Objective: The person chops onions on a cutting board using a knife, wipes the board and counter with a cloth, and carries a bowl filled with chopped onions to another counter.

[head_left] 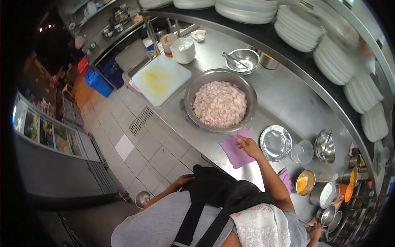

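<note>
My right hand (247, 146) is over a purple cloth (236, 153) on the steel counter, its fingers loosely bent and apart. I cannot tell whether the fingertips touch the cloth. My left hand (184, 180) lies against the black apron (212, 183) at my waist, fingers stretched out and holding nothing I can see. Just beyond the cloth stands a large steel bowl (252, 92) full of chopped pinkish-white pieces (220, 104), perhaps onion or shallot. To the right of my right hand is a round foil tray (275, 143).
A stained white cutting board (160, 80) lies left of the large bowl. Stacked white bowls (183, 50) and a small steel bowl (242, 61) with a utensil stand behind. Plates (298, 26) fill the overhead shelf. At lower right, another person's hand (316, 231) is near several metal bowls.
</note>
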`<state>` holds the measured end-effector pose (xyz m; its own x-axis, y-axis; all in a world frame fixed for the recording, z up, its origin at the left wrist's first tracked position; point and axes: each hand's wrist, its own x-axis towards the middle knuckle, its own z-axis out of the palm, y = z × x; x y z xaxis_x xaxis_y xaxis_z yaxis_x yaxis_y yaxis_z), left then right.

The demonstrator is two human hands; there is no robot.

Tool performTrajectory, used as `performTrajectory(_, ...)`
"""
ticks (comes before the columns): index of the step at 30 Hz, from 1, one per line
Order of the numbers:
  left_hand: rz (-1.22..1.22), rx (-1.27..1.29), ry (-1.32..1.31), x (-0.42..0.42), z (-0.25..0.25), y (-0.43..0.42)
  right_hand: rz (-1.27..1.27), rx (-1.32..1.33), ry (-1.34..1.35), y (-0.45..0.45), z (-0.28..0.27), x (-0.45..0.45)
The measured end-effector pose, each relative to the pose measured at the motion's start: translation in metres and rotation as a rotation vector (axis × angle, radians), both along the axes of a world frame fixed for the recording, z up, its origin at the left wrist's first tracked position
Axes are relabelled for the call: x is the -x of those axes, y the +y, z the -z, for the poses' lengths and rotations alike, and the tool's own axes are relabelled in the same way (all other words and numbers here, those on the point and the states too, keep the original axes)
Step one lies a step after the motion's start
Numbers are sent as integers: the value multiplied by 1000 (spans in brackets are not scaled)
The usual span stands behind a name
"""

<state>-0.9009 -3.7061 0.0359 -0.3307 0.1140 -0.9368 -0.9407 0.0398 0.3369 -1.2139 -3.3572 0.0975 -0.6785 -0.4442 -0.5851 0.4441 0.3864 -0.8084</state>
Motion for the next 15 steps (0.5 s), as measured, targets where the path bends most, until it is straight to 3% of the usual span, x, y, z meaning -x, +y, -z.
performTrajectory(1, 22, 15, 5, 7, 4, 3, -264, -176, 261, 2, -6, -1)
performTrajectory(2, 77, 55, 39, 11, 10, 10, -240, -168, 260, 7, -11, -10)
performTrajectory(4, 150, 91, 67, -1, 40, 15, -78, 80, 55, 20, -31, -45)
performTrajectory(6, 272, 102, 268, -17, 72, 20, 38, 190, -148, 29, -36, -89)
performTrajectory(10, 367, 237, 285, -6, 52, 18, 40, 357, -360, 20, -28, -184)
performTrajectory(12, 167, 230, 289, 10, 48, 27, 136, 423, -541, 35, -5, -213)
performTrajectory(15, 259, 253, 410, 38, 69, 21, 173, 47, -214, 71, -56, -208)
